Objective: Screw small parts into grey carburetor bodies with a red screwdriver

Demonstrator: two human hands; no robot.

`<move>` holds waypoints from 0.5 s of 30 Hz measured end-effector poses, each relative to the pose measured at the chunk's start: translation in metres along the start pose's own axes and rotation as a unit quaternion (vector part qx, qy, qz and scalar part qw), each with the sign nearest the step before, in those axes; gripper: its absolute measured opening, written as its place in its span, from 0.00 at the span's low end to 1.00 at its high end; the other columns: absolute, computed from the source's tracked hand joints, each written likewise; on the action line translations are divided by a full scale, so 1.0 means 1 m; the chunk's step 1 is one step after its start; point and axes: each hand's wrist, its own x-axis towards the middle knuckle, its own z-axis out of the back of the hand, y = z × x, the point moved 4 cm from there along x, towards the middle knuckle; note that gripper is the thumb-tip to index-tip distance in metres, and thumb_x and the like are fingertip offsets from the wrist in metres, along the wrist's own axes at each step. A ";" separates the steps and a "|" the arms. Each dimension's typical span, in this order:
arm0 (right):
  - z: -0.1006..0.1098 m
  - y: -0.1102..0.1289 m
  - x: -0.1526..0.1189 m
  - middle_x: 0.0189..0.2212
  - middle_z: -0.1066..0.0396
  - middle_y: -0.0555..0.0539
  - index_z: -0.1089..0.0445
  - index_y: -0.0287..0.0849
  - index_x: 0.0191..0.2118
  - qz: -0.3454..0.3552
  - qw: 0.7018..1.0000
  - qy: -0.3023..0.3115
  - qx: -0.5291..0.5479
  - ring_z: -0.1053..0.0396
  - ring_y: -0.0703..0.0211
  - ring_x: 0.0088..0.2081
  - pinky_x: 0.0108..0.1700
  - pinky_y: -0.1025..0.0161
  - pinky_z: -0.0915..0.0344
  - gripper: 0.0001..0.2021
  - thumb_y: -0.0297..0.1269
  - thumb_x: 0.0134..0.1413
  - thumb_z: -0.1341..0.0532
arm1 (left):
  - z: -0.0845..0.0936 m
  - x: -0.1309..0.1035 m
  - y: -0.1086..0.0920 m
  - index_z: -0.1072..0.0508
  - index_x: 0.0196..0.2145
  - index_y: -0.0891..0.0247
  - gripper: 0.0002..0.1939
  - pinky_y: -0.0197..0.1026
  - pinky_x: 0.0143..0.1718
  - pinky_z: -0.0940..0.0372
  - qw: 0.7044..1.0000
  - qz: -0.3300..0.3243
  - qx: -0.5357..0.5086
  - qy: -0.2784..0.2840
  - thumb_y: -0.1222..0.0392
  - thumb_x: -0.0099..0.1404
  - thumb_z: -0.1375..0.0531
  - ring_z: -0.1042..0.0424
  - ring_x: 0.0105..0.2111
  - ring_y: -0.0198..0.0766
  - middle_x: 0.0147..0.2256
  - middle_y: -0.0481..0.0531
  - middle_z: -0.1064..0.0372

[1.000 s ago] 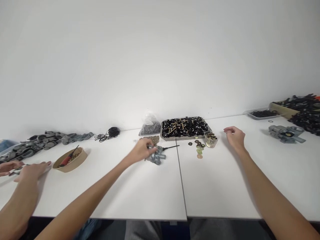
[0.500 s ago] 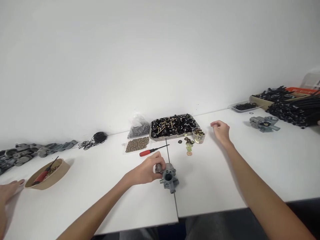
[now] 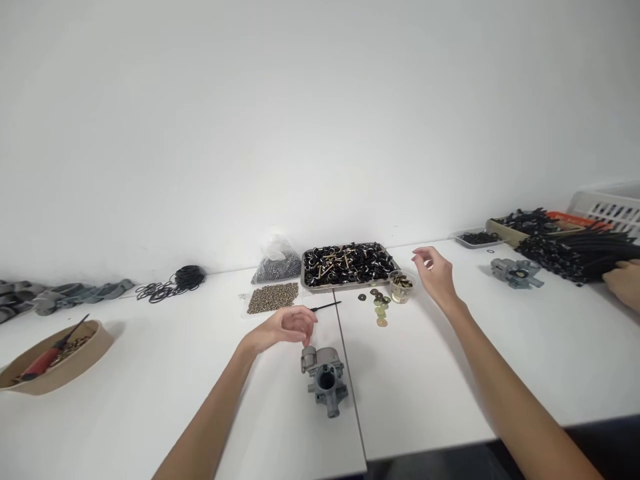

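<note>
White tabletop (image 3: 410, 387) bears a grey metal casting (image 3: 327, 381) at lower centre, left hand (image 3: 280, 328) parted just beside its top, right hand (image 3: 436, 275) parted right of centre; placing seems in hand, the next move calling for a steady grip.

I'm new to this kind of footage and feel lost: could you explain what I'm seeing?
There's no machine here, just a person's bare hands, seen through a camera worn on the head. The left hand is just behind a grey metal part on the white table; whether they touch is unclear. The right hand is near a clear cup. Neither appears to hold anything. Farther back is a tray of small black pieces. Another person's hand shows at the right edge.
</note>
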 end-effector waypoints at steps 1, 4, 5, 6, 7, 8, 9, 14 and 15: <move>-0.004 0.017 0.004 0.37 0.25 0.44 0.30 0.41 0.43 0.019 0.999 0.027 -0.004 0.30 0.56 0.39 0.44 0.59 0.36 0.13 0.38 0.58 0.47 | 0.006 0.003 0.008 0.28 0.43 0.66 0.17 0.41 0.33 0.35 0.999 -0.025 -0.040 -0.028 0.58 0.57 0.32 0.28 0.29 0.36 0.29 0.50 0.31; -0.030 0.064 0.022 0.38 0.24 0.46 0.28 0.43 0.39 0.070 0.985 0.157 -0.017 0.30 0.58 0.38 0.43 0.62 0.36 0.10 0.39 0.59 0.44 | 0.015 0.007 0.030 0.30 0.39 0.65 0.12 0.38 0.24 0.40 0.989 -0.060 -0.106 -0.086 0.55 0.63 0.38 0.34 0.21 0.32 0.24 0.45 0.37; -0.041 0.076 0.028 0.38 0.24 0.46 0.27 0.43 0.39 0.080 0.976 0.202 -0.024 0.29 0.59 0.39 0.42 0.63 0.36 0.09 0.39 0.58 0.43 | 0.015 0.008 0.035 0.30 0.39 0.65 0.11 0.37 0.22 0.41 0.986 -0.060 -0.122 -0.094 0.56 0.63 0.38 0.35 0.19 0.31 0.23 0.44 0.38; -0.053 0.087 0.033 0.39 0.24 0.47 0.27 0.43 0.39 0.088 0.966 0.240 -0.031 0.29 0.59 0.39 0.42 0.64 0.36 0.09 0.39 0.58 0.42 | 0.015 0.008 0.038 0.30 0.39 0.65 0.10 0.37 0.21 0.41 0.985 -0.057 -0.133 -0.099 0.57 0.63 0.38 0.36 0.19 0.31 0.23 0.45 0.38; -0.064 0.095 0.037 0.40 0.24 0.47 0.26 0.43 0.39 0.092 0.958 0.269 -0.040 0.29 0.60 0.39 0.41 0.64 0.35 0.09 0.39 0.58 0.42 | 0.015 0.008 0.039 0.30 0.38 0.66 0.09 0.37 0.21 0.41 0.983 -0.053 -0.141 -0.101 0.59 0.62 0.38 0.36 0.19 0.31 0.23 0.45 0.37; -0.075 0.101 0.040 0.40 0.24 0.47 0.27 0.43 0.40 0.095 0.951 0.289 -0.050 0.29 0.60 0.39 0.41 0.65 0.36 0.09 0.38 0.59 0.42 | 0.015 0.008 0.039 0.29 0.38 0.67 0.09 0.37 0.21 0.41 0.983 -0.050 -0.147 -0.102 0.60 0.61 0.38 0.35 0.19 0.32 0.23 0.46 0.36; -0.084 0.105 0.041 0.40 0.24 0.47 0.27 0.43 0.41 0.095 0.946 0.303 -0.063 0.29 0.61 0.38 0.40 0.65 0.36 0.08 0.37 0.59 0.42 | 0.015 0.008 0.038 0.29 0.38 0.67 0.09 0.37 0.21 0.40 0.982 -0.047 -0.151 -0.103 0.61 0.61 0.37 0.35 0.19 0.32 0.23 0.46 0.36; -0.111 0.102 0.031 0.34 0.26 0.44 0.28 0.40 0.32 0.075 0.921 0.344 -0.168 0.32 0.58 0.33 0.34 0.63 0.39 0.05 0.31 0.56 0.41 | 0.016 0.011 0.037 0.28 0.36 0.67 0.07 0.37 0.21 0.40 0.973 -0.055 -0.176 -0.138 0.64 0.59 0.37 0.35 0.18 0.32 0.20 0.45 0.37; -0.112 0.101 0.028 0.34 0.26 0.43 0.29 0.40 0.31 0.072 0.915 0.349 -0.187 0.32 0.57 0.33 0.34 0.62 0.40 0.04 0.32 0.55 0.40 | 0.016 0.011 0.038 0.28 0.35 0.67 0.06 0.37 0.21 0.40 0.970 -0.059 -0.182 -0.146 0.65 0.59 0.37 0.36 0.18 0.32 0.20 0.45 0.37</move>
